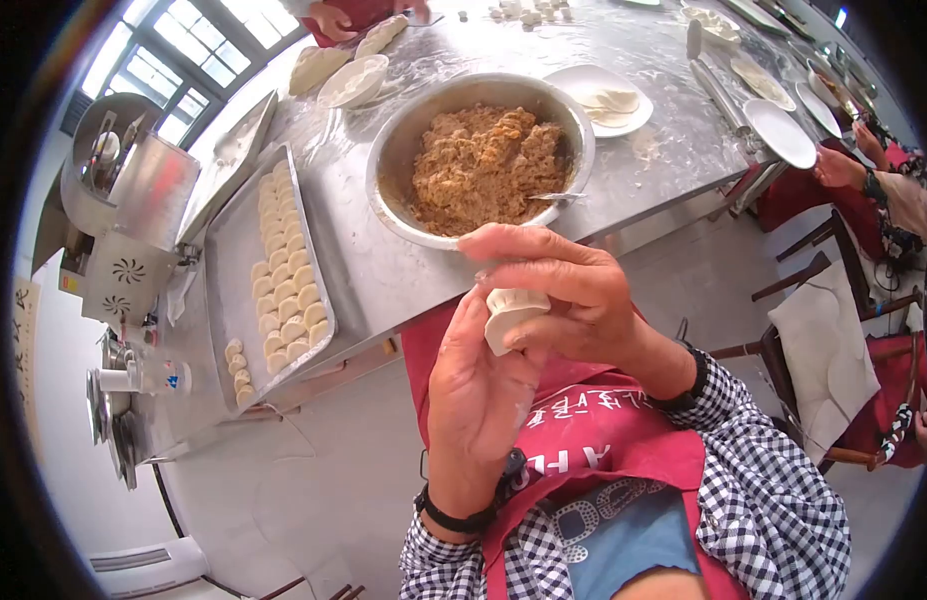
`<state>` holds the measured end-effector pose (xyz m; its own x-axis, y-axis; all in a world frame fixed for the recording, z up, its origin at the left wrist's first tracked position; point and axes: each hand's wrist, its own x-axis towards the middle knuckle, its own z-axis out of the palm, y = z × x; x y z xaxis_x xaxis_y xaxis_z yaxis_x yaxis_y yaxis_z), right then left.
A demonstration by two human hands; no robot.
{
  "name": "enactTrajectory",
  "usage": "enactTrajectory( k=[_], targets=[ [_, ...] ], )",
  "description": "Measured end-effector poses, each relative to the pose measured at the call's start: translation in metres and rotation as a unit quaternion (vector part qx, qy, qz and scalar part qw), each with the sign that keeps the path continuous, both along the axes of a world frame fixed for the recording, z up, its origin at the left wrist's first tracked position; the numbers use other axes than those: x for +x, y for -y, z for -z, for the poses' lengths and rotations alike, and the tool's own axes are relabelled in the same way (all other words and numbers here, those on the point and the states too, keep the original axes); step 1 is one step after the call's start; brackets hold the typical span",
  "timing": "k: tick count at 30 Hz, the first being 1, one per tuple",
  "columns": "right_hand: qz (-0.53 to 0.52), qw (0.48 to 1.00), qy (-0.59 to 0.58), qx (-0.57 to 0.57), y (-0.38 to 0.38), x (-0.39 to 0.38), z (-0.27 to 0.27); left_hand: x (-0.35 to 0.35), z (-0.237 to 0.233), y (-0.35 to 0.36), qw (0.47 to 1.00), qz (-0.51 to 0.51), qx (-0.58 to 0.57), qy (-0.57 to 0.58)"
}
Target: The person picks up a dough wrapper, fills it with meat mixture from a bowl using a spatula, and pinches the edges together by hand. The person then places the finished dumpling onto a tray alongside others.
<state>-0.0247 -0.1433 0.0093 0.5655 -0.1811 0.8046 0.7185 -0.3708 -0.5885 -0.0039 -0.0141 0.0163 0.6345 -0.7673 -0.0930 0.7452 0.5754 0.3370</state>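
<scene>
A pale, pleated dumpling (511, 318) is held between my two hands, just in front of the table edge. My left hand (475, 375) has its fingers pressed against the dumpling's left side. My right hand (573, 300) curls over it from the right, thumb and fingers on the dough. Just beyond the hands stands a large metal bowl (381, 190) of brown filling, with a metal utensil (557, 196) resting in its right side. Behind the bowl at right, a white plate (635, 112) bears flat round wrappers (608, 102).
A metal tray (226, 255) with rows of dumplings lies left of the bowl. Further back are a white bowl (354, 82) and dough pieces (318, 68). Other people's hands (331, 22) show at the top and right (838, 167). Chairs (828, 340) stand at right.
</scene>
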Motion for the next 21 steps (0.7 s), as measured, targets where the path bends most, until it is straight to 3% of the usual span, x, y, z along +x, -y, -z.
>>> enactTrajectory(
  k=[2,4,8,11,13,14,17,19,21],
  targets=[
    [-0.004,1.0,-0.012,0.028,0.002,0.0,-0.001,-0.002,-0.002,0.0,1.0,-0.006,0.001,-0.003],
    [0.008,0.994,0.041,-0.103,0.01,0.001,-0.002,-0.004,-0.001,0.0,1.0,-0.011,0.002,-0.005],
    [0.006,0.993,0.042,-0.115,0.01,0.0,-0.001,-0.003,0.002,-0.001,1.0,-0.006,-0.016,-0.021],
    [0.005,0.994,0.029,-0.107,0.006,0.0,0.0,-0.002,0.004,-0.003,1.0,0.0,-0.019,-0.021],
    [-0.032,0.999,0.005,0.026,-0.002,-0.001,0.002,0.0,0.008,-0.005,0.999,0.009,-0.027,-0.017],
    [-0.032,0.999,0.004,0.026,-0.001,-0.002,0.001,0.001,0.01,-0.006,0.999,0.02,-0.048,-0.017],
    [-0.054,0.998,-0.02,-0.022,0.007,-0.004,0.0,0.0,0.007,-0.005,0.998,0.014,-0.043,-0.032],
    [-0.047,0.989,0.028,-0.134,0.014,-0.001,0.003,-0.003,0.002,-0.004,0.999,-0.002,-0.018,-0.045],
    [-0.061,0.992,0.017,-0.109,0.014,-0.001,0.006,-0.004,0.0,-0.003,0.999,-0.015,0.003,-0.05]
  ],
)
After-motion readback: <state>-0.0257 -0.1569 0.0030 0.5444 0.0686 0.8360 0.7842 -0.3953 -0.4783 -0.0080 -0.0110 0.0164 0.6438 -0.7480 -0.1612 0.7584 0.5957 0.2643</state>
